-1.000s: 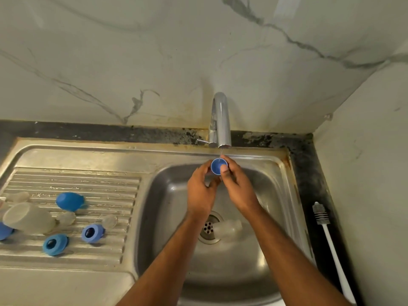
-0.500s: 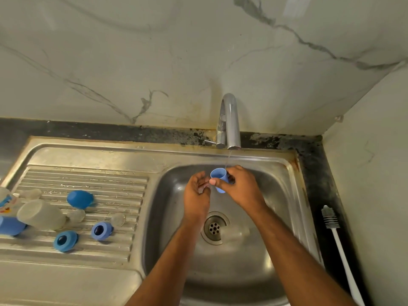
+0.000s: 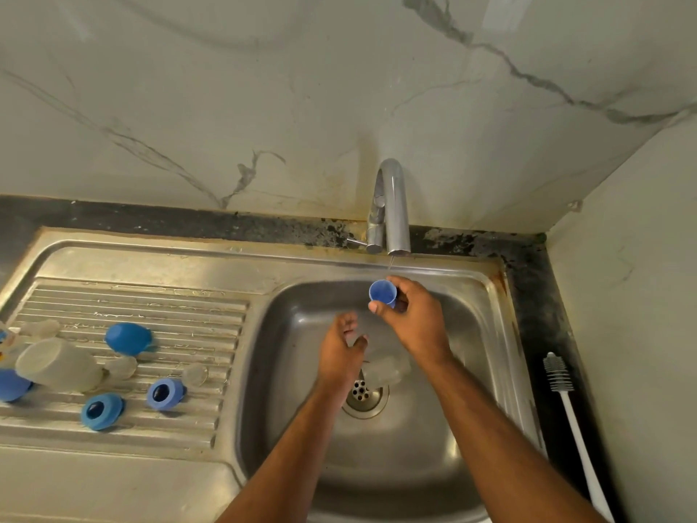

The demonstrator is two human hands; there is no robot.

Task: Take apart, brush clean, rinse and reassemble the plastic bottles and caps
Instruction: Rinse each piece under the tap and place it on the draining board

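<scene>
The drain (image 3: pixel 363 395) at the bottom of the sink basin (image 3: pixel 396 466) serves as the anchor here. Both forearms reach in over the basin's near edge. Just left of the drain and above it hovers the left hand (image 3: pixel 341 354), its fingers loosely spread and holding nothing. Touching the drain's far-right edge lies a clear plastic piece (image 3: pixel 384 368), partly hidden by the left hand and hard to make out. Beyond the drain and slightly right, the right hand (image 3: pixel 413 322) pinches a small blue cap (image 3: pixel 383 293) between thumb and fingers, its open mouth tilted up and left beneath a thin stream of water from the chrome faucet (image 3: pixel 392 209), which stands on the basin's far rim. Well left of the drain, on the ribbed drainboard (image 3: pixel 151 307), sit two blue rings (image 3: pixel 102 410) and (image 3: pixel 165 394), with a small clear disc (image 3: pixel 195 373) beside the nearer-to-basin one. Farther left lies a translucent bottle (image 3: pixel 56 366) on its side, with a blue piece (image 3: pixel 13 385) at the picture's edge touching it, and a blue domed cap (image 3: pixel 128 338) beyond. Well right of the drain, a white bottle brush (image 3: pixel 577 435) lies on the dark counter strip (image 3: pixel 535 296) along the wall.
</scene>
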